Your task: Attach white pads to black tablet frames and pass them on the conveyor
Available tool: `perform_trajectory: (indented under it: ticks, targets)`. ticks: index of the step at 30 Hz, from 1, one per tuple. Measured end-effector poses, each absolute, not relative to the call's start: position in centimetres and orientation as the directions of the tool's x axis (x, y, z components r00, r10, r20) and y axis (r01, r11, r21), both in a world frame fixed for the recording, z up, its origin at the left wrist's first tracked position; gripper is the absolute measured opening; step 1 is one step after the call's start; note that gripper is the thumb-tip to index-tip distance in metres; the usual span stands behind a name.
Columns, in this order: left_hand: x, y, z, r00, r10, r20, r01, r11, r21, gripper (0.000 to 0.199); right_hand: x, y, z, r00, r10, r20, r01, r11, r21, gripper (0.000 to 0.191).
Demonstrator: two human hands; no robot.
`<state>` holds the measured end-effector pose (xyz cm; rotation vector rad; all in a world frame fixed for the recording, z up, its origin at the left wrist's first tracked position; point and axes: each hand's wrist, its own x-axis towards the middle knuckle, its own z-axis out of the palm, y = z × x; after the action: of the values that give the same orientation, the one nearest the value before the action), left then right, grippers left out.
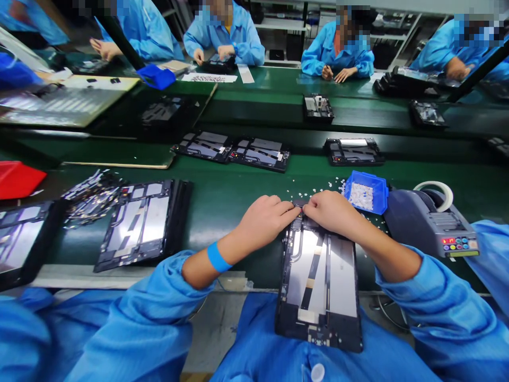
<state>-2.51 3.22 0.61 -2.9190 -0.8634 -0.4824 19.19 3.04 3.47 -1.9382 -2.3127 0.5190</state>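
Note:
An opened tablet housing [318,286] with black edges, silver-grey plates and a slanting ribbon cable leans over the bench edge against my blue smock. At its far end, both hands meet at the top left corner. My left hand [267,220], a blue band on its wrist, pinches there with thumb and forefinger. Close beside it, my right hand [330,211] is closed with its fingertips bent down onto the same corner. Whatever small thing lies between the fingertips is hidden. Just beyond the right hand stands a blue tray [366,192] of tiny white pieces, some scattered around it.
A grey tape dispenser [431,220] stands on the right. To the left are a stack of tablet housings [139,223], a pile of ribbon cables [95,199] and a red bin [19,179]. More housings [260,154] lie farther back. Across the line, co-workers in blue smocks sit.

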Motion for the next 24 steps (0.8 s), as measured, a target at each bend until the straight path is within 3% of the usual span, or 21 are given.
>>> perform_trajectory:
  ticks: [3, 7, 9, 11, 14, 16, 20, 24]
  targets:
    - [-2.0, 3.2, 1.3, 0.85, 0.468, 0.243, 0.494, -0.867, -0.059, 0.031, 19.1, 3.0, 3.0, -0.225, 0.965, -0.131, 0.934, 0.175, -0.313, 0.029]
    - [-1.8, 3.8, 2.0, 0.875, 0.454, 0.169, 0.464, -0.885, -0.021, 0.029, 20.4, 1.5, 3.0, -0.286, 0.958, 0.003, 0.883, 0.265, -0.388, 0.023]
    - [-2.4, 4.2, 1.9, 0.856, 0.487, 0.174, 0.483, -0.873, 0.071, 0.031, 22.5, -0.3, 3.2, -0.247, 0.958, 0.145, 0.861, 0.286, -0.422, 0.02]
    - [-3.3, 4.2, 1.3, 0.79, 0.576, 0.211, 0.523, -0.812, 0.259, 0.034, 25.5, -2.4, 3.2, -0.099, 0.964, 0.248, 0.89, 0.197, -0.411, 0.023]
    - [-4.6, 3.0, -0.7, 0.611, 0.763, 0.209, 0.549, -0.599, 0.583, 0.049, 29.0, -5.2, 2.3, 0.11, 0.988, 0.111, 0.911, -0.055, -0.409, 0.038]
    - [-5.1, 1.4, -2.3, 0.577, 0.799, 0.168, 0.511, -0.514, 0.689, 0.068, 29.7, -5.8, 1.4, 0.069, 0.996, -0.048, 0.891, -0.084, -0.446, 0.041]
    - [-5.1, -2.0, -4.6, 0.607, 0.779, 0.157, 0.475, -0.514, 0.714, 0.079, 27.8, -4.1, 0.2, -0.082, 0.993, -0.08, 0.871, 0.033, -0.491, 0.035]
    - [-5.5, -3.0, -4.5, 0.517, 0.825, 0.228, 0.595, -0.538, 0.597, 0.082, 26.9, -2.6, -0.1, -0.113, 0.993, -0.04, 0.867, 0.079, -0.491, 0.032]
